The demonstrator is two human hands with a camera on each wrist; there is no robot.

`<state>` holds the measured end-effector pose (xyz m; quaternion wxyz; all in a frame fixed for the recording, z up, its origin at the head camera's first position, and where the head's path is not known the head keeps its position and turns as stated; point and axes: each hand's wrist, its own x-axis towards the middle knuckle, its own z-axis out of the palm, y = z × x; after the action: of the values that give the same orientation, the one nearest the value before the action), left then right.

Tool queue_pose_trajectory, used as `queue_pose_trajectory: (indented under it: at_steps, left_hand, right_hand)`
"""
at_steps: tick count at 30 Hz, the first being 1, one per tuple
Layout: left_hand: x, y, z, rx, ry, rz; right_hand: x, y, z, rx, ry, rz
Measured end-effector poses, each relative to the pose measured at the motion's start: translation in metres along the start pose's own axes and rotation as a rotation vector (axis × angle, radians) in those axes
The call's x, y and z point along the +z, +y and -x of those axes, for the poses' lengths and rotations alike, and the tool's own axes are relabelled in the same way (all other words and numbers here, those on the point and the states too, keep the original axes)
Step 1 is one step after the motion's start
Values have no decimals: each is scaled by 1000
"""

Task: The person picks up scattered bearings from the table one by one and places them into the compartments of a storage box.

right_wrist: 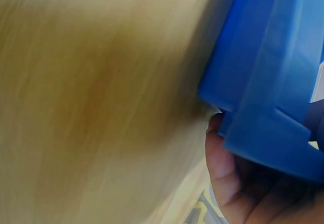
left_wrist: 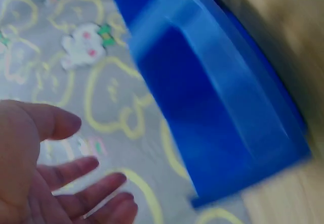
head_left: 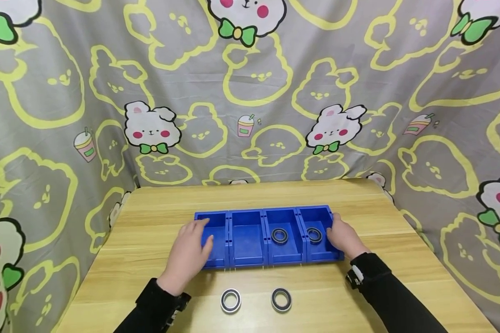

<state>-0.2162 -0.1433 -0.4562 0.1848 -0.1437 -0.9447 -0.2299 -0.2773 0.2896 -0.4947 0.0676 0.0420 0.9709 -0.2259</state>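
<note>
A row of blue plastic bins (head_left: pixel 248 260) with several compartments stands on the table. One ring bearing (head_left: pixel 279 242) lies in the third compartment from the left and another bearing (head_left: pixel 315 242) in the rightmost. My right hand (head_left: pixel 346 237) grips the outer wall at the row's right end; in the right wrist view its thumb or finger (right_wrist: pixel 221 166) curls at the bin's lower edge. Over the leftmost compartment is my left hand (head_left: pixel 188 254), its fingers spread and loosely bent. The left wrist view shows that hand (left_wrist: pixel 55 173) apart from the blue wall, holding nothing.
Two more bearings lie flat on the wooden table (head_left: pixel 158 208) in front of the bins, a left one (head_left: pixel 231 311) and a right one (head_left: pixel 281 310). A patterned grey curtain (head_left: pixel 271 111) encloses the table at the back and both sides.
</note>
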Motion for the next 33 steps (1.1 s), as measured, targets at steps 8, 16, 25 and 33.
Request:
queue_pose_trajectory:
  at_steps: [8, 16, 25, 33]
  left_hand:
    - [2, 52, 15, 297, -226, 36]
    - [23, 81, 24, 427, -458, 3]
    - [57, 99, 41, 506, -558, -84]
    - [74, 111, 48, 647, -573, -120]
  right_hand:
    - [2, 0, -1, 12, -2, -20]
    - [2, 3, -1, -4, 21, -19]
    - [4, 5, -1, 0, 23, -46]
    - [3, 2, 1, 9, 22, -58]
